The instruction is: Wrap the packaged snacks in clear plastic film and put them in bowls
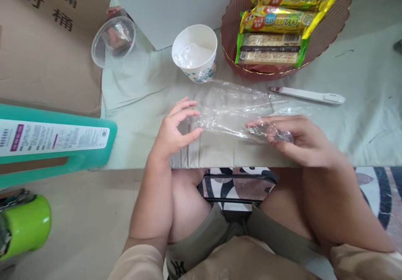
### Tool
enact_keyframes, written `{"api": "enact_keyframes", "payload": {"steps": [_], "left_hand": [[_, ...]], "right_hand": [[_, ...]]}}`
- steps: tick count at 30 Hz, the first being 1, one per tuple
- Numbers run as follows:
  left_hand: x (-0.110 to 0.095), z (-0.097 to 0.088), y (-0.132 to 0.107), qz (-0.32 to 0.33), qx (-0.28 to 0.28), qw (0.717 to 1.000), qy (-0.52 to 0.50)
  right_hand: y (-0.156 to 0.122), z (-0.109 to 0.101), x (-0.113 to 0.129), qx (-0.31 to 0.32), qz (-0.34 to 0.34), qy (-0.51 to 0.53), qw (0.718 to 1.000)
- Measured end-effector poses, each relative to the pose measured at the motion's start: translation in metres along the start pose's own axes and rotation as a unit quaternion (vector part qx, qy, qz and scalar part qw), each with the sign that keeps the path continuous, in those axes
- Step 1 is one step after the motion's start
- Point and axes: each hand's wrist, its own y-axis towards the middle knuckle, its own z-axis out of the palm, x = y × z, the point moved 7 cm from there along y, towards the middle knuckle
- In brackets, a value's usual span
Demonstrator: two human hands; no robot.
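A clear, crinkled plastic bag (226, 114) lies stretched out over the cloth-covered table. My left hand (176, 127) is at its left end, the fingers and thumb curved but apart, holding nothing. My right hand (295, 140) has its fingers closed on the bag's bunched right end. Behind the bag stands a white paper cup (202, 68) with a green print and some clear plastic inside. Right of the cup and beyond the bag, a white-handled cutter (314, 95) lies flat, its brownish tip pointing left.
A pink ribbed bowl (333, 33) at the back holds several wrapped snack bars (279, 22). At left are a cardboard box (50, 62), a clear plastic tub (98, 45) with a small wrapped brown item, and a green container (106, 146) with a label. A lime-green bin (31, 225) stands on the floor.
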Motion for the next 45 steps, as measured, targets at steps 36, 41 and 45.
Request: {"api": "enact_keyframes", "payload": {"steps": [36,41,45], "left_hand": [[0.012,0.012,0.014,-0.174,-0.143,0.951,-0.210],[0.018,0.018,0.014,-0.214,-0.104,0.947,-0.216],[0.017,0.024,0.015,-0.235,-0.067,0.946,-0.212]], "right_hand": [[-0.017,-0.036,-0.025,-0.237,0.132,0.119,0.955],[-0.014,-0.037,-0.025,-0.211,0.168,0.043,0.962],[-0.023,-0.049,-0.034,-0.317,0.171,0.053,0.931]]}}
